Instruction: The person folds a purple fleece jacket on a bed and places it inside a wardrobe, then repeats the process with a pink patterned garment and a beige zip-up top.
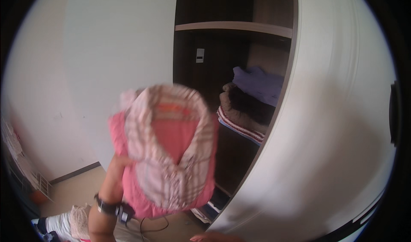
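My left hand (123,162) holds up a folded pink garment (205,195) with a checked collar and front panel (175,184). Most of that hand's fingers are hidden behind the cloth. A dark band with a small device (120,211) is strapped around the left wrist. At the bottom edge, only part of my right hand (215,237) shows, so its fingers cannot be made out fully. Behind the garment, a dark wardrobe (218,54) stands open, with a stack of folded textiles (247,108) on a shelf, a purple cloth (260,83) uppermost.
White door panels (122,33) flank the opening, one close on the right (308,165). More folded cloth (208,210) lies low in the wardrobe. Clothes (61,224) are piled at lower left, a black cable (155,229) beside them. A white wire rack (43,185) stands near the wall.
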### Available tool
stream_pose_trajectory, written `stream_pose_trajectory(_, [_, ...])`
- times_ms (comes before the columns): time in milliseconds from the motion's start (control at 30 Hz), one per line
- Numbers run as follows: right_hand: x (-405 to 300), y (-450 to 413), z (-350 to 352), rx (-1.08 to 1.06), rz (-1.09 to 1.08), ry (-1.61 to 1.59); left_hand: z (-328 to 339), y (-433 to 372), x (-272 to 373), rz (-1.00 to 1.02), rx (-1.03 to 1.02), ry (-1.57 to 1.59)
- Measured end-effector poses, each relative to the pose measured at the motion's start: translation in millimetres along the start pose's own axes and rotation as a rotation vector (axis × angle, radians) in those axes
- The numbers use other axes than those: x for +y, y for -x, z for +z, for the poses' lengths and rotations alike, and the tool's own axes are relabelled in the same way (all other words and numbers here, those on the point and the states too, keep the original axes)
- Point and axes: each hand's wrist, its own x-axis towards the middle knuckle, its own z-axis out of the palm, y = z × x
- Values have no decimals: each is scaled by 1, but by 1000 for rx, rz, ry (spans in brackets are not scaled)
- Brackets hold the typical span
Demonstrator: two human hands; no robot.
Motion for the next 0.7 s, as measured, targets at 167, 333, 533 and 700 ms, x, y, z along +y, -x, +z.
stream_pose_trajectory(167, [-15, 50, -29, 227, 120, -38, 148, -134, 48, -104, -286, 142])
stream_pose_trajectory(333, [-41, 77, -65, 399, 184, -36, 246, -237, 51, -264, -654, 438])
stream_pose_trajectory(533, [-43, 69, -78, 593, 213, 12, 306, -316, -2, -322, -759, 767])
stream_pose_trajectory(700, [-26, 39, -62, 767, 230, 63, 323, -330, -43, -162, -698, 868])
